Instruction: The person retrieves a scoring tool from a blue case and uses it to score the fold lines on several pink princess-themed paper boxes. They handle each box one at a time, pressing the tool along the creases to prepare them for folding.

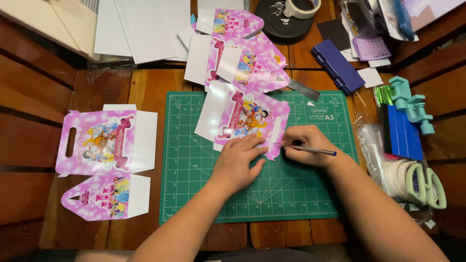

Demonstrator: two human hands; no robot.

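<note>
- Head view looks straight down on a wooden table (145, 92) with a green cutting mat (194, 194) lying in the middle of it
- The left hand (238, 162) lies flat, fingers spread and extended, pressing down on the lower edge of a pink printed box cutout (242, 116) that rests tilted on the upper middle of the mat
- The right hand (306, 144) has its fingers closed around a thin craft knife (315, 151), gripped like a pen; the tip meets the right lower edge of the cutout, just beside the left fingertips
- Both forearms come in from the bottom edge of the frame and cross the mat's lower part
- A metal ruler (303, 90) pokes out from under more pink cutouts stacked (242, 58) at the mat's top edge
- Two finished pink cutouts (104, 145) lie flat on the wood to the left of the mat, well apart from the hands
- White card sheets (141, 29) sit at the top left
- A dark blue case (337, 65) lies right of the stack, above the mat's corner
- Mint-handled scissors (427, 187) rest at the right, on clear plastic wrap
- A roll of tape (301, 7) sits on a black round object at the top
</note>
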